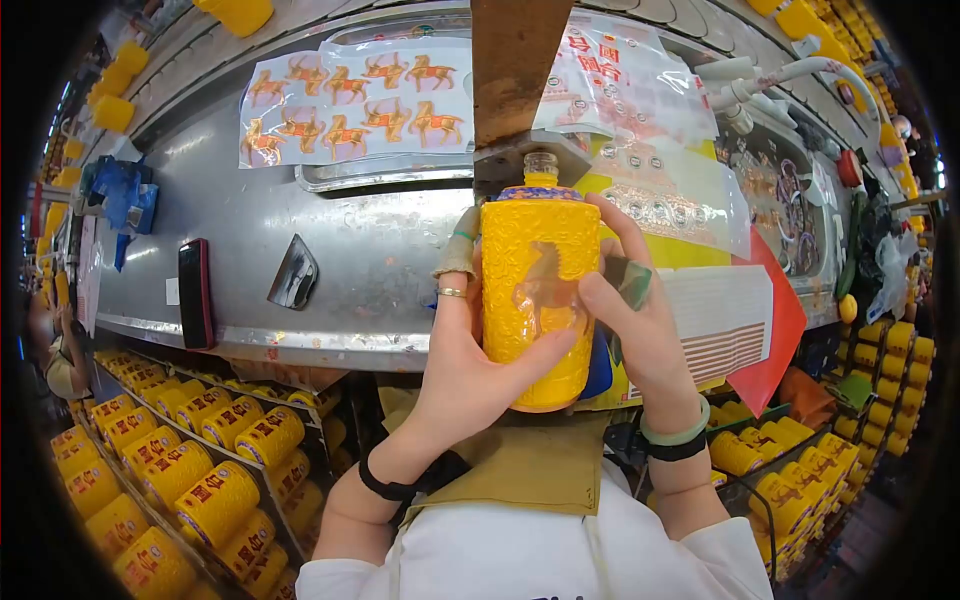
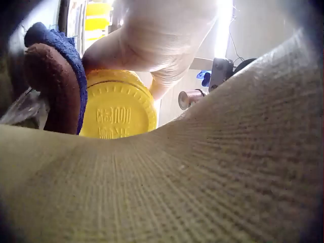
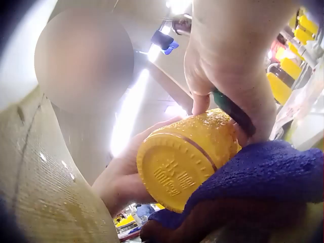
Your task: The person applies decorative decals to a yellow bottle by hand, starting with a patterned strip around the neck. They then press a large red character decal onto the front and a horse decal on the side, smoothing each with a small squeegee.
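A yellow embossed bottle (image 1: 520,235) with a clear glass neck stands upright, its front facing the person. On that front lies a brownish horse decal (image 1: 543,285). My left hand (image 1: 465,370) grips the bottle's left side, its thumb across the lower front; a cloth cover and a ring are on one finger. My right hand (image 1: 645,325) holds the right side, thumb at the decal's edge, with a dark green flat piece (image 1: 632,284) held among its fingers. Both wrist views show the bottle's base (image 2: 119,114), with raised characters; in the right wrist view the green piece (image 3: 233,109) is edge-on.
A sheet of horse decals (image 1: 350,105) lies on the metal bench (image 1: 225,240), near a phone (image 1: 196,293) and a dark shard-like piece (image 1: 294,273). Blue cloth (image 3: 263,174) lies below the bottle. Racks of yellow bottles (image 1: 225,500) flank the person; a tap (image 1: 745,100) stands right.
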`<state>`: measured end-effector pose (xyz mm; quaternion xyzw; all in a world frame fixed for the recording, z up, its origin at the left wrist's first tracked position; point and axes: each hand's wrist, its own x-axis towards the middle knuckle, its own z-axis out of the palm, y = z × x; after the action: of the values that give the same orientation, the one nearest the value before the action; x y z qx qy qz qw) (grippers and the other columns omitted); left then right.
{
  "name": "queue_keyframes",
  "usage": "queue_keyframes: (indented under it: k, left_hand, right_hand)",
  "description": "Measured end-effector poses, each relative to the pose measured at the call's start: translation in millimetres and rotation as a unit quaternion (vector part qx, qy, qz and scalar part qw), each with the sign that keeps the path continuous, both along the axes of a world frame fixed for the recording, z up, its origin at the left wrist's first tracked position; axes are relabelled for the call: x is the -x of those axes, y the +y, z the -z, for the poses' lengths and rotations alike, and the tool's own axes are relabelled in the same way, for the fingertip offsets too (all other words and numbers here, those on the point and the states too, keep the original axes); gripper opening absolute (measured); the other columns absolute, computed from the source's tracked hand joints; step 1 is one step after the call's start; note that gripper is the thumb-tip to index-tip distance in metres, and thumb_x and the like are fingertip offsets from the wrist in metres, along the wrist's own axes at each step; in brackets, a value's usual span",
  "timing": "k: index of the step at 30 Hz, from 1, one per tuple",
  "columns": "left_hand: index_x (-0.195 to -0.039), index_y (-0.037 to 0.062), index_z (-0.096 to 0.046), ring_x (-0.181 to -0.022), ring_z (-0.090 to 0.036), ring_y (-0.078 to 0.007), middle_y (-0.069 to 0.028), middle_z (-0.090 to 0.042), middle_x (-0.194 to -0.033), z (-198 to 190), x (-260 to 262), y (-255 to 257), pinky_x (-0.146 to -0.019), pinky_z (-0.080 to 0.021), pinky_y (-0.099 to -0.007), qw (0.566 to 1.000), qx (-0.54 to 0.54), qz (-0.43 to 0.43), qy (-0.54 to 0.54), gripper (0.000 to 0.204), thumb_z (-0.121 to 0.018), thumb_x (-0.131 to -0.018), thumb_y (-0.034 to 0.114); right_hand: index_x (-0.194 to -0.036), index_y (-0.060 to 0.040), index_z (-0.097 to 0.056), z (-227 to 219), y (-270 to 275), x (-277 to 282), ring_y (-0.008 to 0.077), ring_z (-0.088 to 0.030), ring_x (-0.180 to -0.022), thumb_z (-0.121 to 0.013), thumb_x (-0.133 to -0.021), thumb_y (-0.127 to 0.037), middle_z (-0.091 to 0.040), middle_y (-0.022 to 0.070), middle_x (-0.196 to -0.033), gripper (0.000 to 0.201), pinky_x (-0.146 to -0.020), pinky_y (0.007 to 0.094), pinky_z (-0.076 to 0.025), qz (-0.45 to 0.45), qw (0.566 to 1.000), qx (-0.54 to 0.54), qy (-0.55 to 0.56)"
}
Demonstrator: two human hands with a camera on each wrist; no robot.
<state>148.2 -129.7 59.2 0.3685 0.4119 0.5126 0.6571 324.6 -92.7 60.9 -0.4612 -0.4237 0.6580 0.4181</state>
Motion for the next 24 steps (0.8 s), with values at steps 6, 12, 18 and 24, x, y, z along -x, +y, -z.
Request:
queue_keyframes:
  k: [6,12,18,24]
  left_hand:
    - [-0.165,0.0049,-0.011,-0.146,-0.044,-0.0269,-0.0156,-0.037,-0.159,-0.6,-2.3,-0.1,-0.117,-0.043,-0.0434,0.999,-0.018,-0.008,0.029,0.097,-0.072,-0.091,-0.006]
    - [-0.163,0.0036,-0.017,-0.145,-0.044,-0.0253,-0.0138,-0.039,-0.158,7.5,-1.8,-1.4,-0.117,-0.043,-0.0423,0.999,-0.044,-0.009,0.029,0.091,-0.071,-0.091,-0.007]
    - [-0.161,-0.0007,-0.018,-0.146,-0.042,-0.0243,-0.0151,-0.04,-0.156,4.6,5.9,-1.4,-0.12,-0.037,-0.0403,0.997,-0.049,-0.002,-0.054,0.091,-0.076,-0.092,0.003]
    - [-0.164,-0.001,-0.014,-0.147,-0.041,-0.025,-0.0156,-0.038,-0.158,6.3,5.8,-2.0,-0.122,-0.034,-0.0401,0.997,-0.044,-0.015,-0.067,0.088,-0.071,-0.096,0.001]
  right_hand:
    - [-0.16,-0.0078,-0.038,-2.7,0.4,0.7,0.0081,-0.058,-0.09,-0.07,-0.099,-0.006,-0.052,-0.0025,-0.098,0.068,-0.081,0.0236,-0.049,-0.001,1.0,0.011,0.005]
    - [-0.157,-0.0071,-0.042,-9.3,2.7,-0.8,0.0063,-0.053,-0.09,-0.07,-0.098,-0.006,-0.049,-0.0037,-0.095,0.066,-0.083,0.0216,-0.045,-0.007,0.999,0.002,-0.039]
    - [-0.156,-0.0059,-0.043,-6.5,3.2,1.1,0.0056,-0.051,-0.089,-0.07,-0.098,-0.008,-0.051,-0.0035,-0.095,0.065,-0.081,0.0211,-0.043,-0.006,0.999,-0.004,-0.052]
    - [-0.158,-0.0047,-0.041,-5.5,2.5,1.9,0.0066,-0.051,-0.09,-0.07,-0.098,-0.009,-0.053,-0.0027,-0.096,0.066,-0.082,0.0216,-0.042,0.006,0.999,-0.003,-0.045]
